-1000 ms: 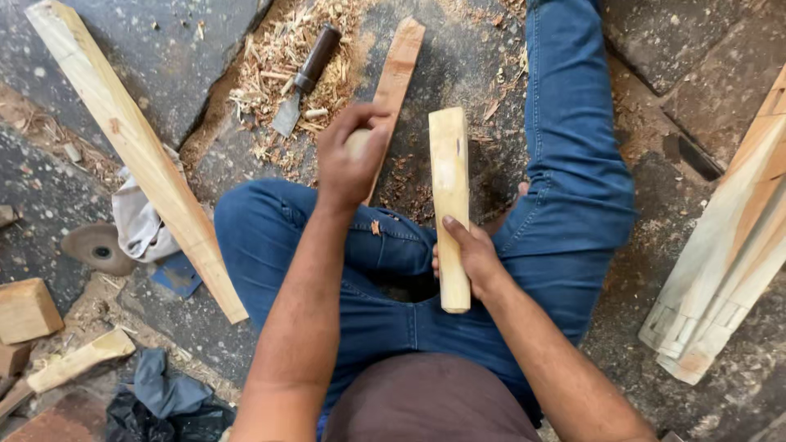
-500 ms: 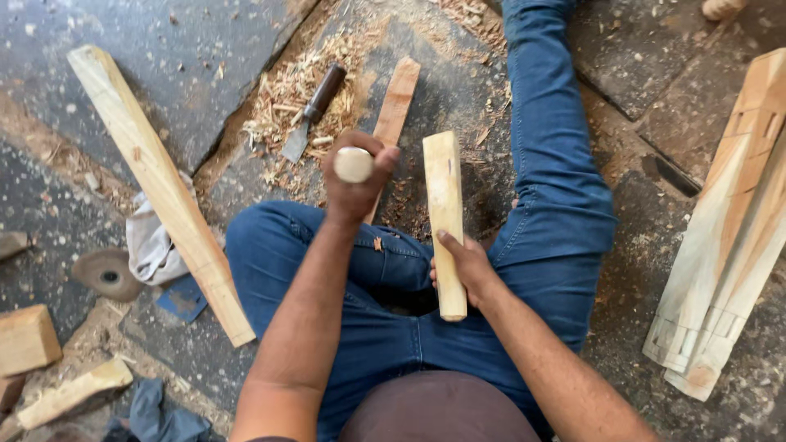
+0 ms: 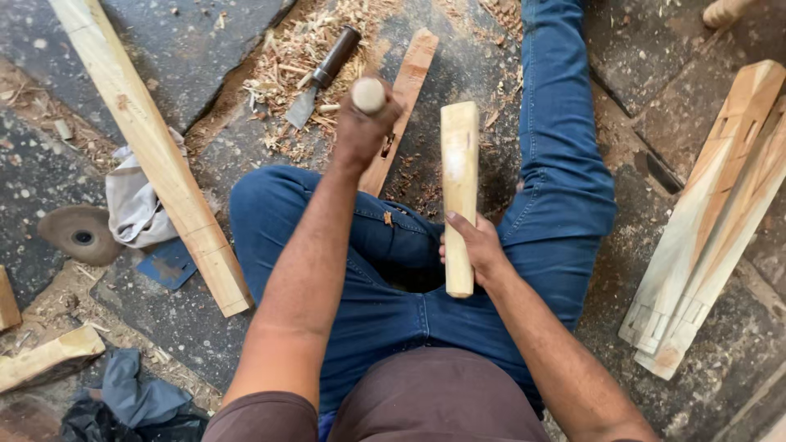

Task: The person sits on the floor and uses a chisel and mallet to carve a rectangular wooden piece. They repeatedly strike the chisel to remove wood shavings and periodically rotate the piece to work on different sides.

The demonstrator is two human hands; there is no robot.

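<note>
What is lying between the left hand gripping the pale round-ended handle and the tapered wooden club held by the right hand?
Nothing visible: only bare stone floor shows between the left hand with its pale round-ended handle and the tapered wooden club in the right hand.

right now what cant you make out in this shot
- Head view: the tool in the left hand shows only its round wooden handle end; the fist hides the rest, so its kind is unclear.
- Wooden club: the right hand covers part of its thin end.
- Flat board: the left hand and knee cover its near part.
- Long beam: its far end is cut off by the top edge.
</note>
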